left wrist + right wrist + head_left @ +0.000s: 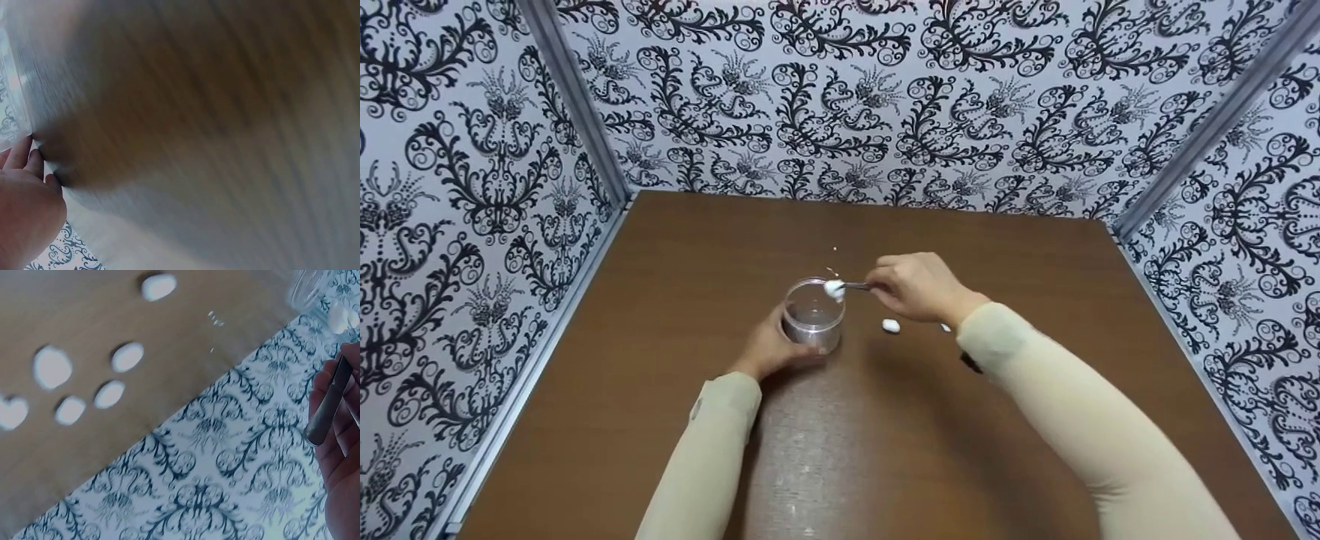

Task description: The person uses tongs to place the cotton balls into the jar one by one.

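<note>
Metal spoon (855, 286) pinched in right hand (919, 289), its bowl carrying a white lump (833, 289) over the rim of a clear glass (812, 315). Left hand (769, 349) grips the glass, apparently around its base, on brown table (1035, 262). White pieces (890, 325) lie just beside.

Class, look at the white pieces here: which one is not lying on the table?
The white piece on the spoon, held by the right hand over the glass jar; the others lie on the table.
</note>
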The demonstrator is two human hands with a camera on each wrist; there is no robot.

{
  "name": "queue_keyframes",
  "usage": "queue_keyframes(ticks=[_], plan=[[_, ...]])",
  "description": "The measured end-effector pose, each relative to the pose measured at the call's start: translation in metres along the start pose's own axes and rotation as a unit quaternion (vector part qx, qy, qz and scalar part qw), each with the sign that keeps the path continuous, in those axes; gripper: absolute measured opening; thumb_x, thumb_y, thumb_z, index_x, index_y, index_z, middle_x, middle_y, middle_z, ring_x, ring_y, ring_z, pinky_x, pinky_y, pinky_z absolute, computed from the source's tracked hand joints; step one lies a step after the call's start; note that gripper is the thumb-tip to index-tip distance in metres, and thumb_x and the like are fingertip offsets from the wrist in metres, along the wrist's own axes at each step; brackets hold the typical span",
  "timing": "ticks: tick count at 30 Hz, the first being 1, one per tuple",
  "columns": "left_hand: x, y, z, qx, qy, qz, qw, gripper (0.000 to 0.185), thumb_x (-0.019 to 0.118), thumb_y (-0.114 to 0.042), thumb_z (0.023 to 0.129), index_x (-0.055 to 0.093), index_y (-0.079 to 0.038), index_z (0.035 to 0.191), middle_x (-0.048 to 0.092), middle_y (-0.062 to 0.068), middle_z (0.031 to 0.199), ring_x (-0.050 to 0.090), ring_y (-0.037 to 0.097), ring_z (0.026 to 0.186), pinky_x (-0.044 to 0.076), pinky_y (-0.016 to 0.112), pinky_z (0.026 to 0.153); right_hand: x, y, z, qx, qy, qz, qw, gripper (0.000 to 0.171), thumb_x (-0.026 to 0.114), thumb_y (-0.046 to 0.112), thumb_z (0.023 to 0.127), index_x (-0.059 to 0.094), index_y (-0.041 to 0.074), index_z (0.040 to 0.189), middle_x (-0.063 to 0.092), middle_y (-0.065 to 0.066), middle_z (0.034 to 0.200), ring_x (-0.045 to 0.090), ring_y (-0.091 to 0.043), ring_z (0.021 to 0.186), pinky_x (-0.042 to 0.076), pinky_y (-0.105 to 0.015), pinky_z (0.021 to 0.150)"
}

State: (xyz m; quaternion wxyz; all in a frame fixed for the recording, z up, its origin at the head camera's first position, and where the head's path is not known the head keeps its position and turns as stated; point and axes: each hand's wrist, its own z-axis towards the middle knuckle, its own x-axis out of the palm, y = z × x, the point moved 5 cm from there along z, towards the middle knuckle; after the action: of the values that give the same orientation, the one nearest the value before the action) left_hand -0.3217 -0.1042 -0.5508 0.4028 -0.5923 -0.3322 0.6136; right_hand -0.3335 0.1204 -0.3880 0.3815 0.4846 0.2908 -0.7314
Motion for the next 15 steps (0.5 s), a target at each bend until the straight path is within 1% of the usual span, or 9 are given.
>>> queue_keyframes(ticks=[3,7,13,15], plan=[[0.001,0.001,-0.001,0.0,-0.001,-0.01,0.9999,0.107,0.099,-0.026,0.057,0.045,0.0,0.145,0.061,0.013,0.129,0.055,0.026,0.118,0.04,0.039,0.104,0.012,0.008,0.008,-0.011,0.009,0.003,1.0,0.012,0.07,0.019,0.089,0.078,0.015,0.097,0.063,0.005,0.083,0.06,-0.013,0.065,0.052,-0.035,0.058],[0.003,0.0,-0.001,0.002,-0.001,-0.022,0.9998,0.106,0.099,-0.024,0.057,0.045,-0.002,0.145,0.062,0.012,0.128,0.056,0.025,0.117,0.04,0.037,0.103,0.023,0.014,0.011,-0.025,0.012,0.002,1.0,0.011,0.072,0.017,0.087,0.078,0.015,0.096,0.063,0.004,0.081,0.061,-0.016,0.064,0.052,-0.038,0.056],[0.001,-0.004,-0.002,0.008,-0.005,-0.022,0.9997,0.104,0.099,-0.021,0.058,0.045,0.001,0.145,0.062,0.013,0.129,0.056,0.025,0.117,0.04,0.038,0.104,0.029,0.017,0.013,-0.036,0.019,0.009,0.999,0.01,0.072,0.015,0.086,0.077,0.015,0.095,0.063,0.003,0.082,0.062,-0.018,0.065,0.052,-0.041,0.055],[-0.002,-0.005,-0.003,0.006,-0.007,-0.01,0.9999,0.106,0.099,-0.025,0.057,0.045,0.001,0.145,0.061,0.013,0.129,0.055,0.026,0.118,0.04,0.039,0.104,0.03,0.017,0.014,-0.039,0.02,0.011,0.999,0.011,0.072,0.015,0.086,0.077,0.015,0.096,0.064,0.003,0.082,0.063,-0.018,0.066,0.052,-0.041,0.055]])
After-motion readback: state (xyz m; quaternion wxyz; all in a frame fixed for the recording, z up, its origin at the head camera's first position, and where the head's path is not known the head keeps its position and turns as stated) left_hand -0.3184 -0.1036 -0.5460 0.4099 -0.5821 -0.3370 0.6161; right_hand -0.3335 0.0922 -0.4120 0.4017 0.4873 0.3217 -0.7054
